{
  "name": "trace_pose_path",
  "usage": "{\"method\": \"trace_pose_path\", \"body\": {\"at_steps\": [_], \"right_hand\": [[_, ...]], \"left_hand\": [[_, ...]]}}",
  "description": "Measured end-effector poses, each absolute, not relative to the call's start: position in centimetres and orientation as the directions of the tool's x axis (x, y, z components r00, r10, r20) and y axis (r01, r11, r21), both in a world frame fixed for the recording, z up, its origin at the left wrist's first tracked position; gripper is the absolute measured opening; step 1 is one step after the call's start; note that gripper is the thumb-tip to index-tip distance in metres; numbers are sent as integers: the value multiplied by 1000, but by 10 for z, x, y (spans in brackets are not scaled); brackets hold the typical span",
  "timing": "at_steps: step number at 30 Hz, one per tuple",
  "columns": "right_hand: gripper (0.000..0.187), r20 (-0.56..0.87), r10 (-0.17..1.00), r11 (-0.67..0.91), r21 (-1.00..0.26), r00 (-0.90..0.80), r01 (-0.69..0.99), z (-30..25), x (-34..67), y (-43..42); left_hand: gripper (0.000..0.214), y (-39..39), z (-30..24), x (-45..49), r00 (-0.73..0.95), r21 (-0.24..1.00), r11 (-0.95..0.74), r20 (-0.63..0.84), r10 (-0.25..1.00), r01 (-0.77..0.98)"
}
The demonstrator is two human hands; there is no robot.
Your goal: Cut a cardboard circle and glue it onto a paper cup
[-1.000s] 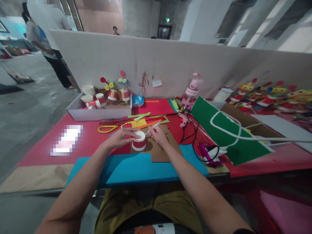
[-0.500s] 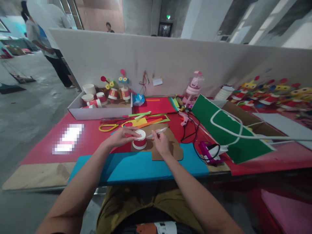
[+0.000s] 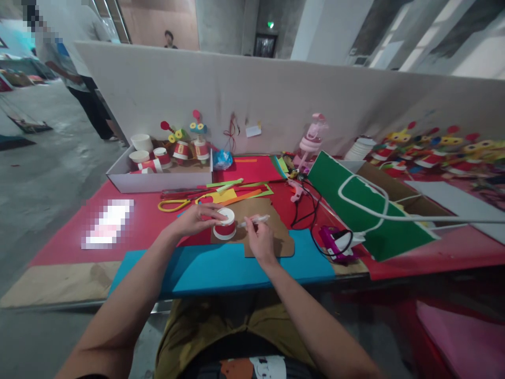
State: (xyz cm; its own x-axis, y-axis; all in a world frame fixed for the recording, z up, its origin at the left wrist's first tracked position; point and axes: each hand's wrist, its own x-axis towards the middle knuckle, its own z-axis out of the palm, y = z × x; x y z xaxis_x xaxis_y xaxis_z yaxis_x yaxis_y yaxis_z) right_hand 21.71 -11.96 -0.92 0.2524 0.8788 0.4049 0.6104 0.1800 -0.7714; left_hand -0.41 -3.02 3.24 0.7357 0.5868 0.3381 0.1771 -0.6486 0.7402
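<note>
An upside-down paper cup [image 3: 225,225], white with a red band, stands on a piece of brown cardboard [image 3: 272,231] in the middle of the table. My left hand [image 3: 195,220] rests on the cup's left side, fingers curled over its top rim. My right hand [image 3: 258,239] sits just right of the cup and pinches a white pen [image 3: 254,220], whose tip points at the cup's side. A blue sheet [image 3: 221,266] lies under both forearms at the table's near edge.
Yellow scissors [image 3: 173,205] and coloured paper strips [image 3: 236,192] lie behind the cup. A white box [image 3: 158,181] of decorated cups stands back left. A green bag [image 3: 366,216], glue guns [image 3: 335,245] with cables and a pink bottle [image 3: 311,142] are to the right. A person stands far left.
My right hand has drawn back towards me and lowered the pen from above the cup to its right side. My left hand has stayed on the cup.
</note>
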Motion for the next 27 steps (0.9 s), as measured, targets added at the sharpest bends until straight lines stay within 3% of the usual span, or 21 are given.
{"method": "trace_pose_path", "body": {"at_steps": [27], "right_hand": [[31, 513, 844, 259, -645, 156, 719, -12, 203, -152]], "left_hand": [[30, -32, 36, -3, 726, 709, -685, 381, 572, 168]]}}
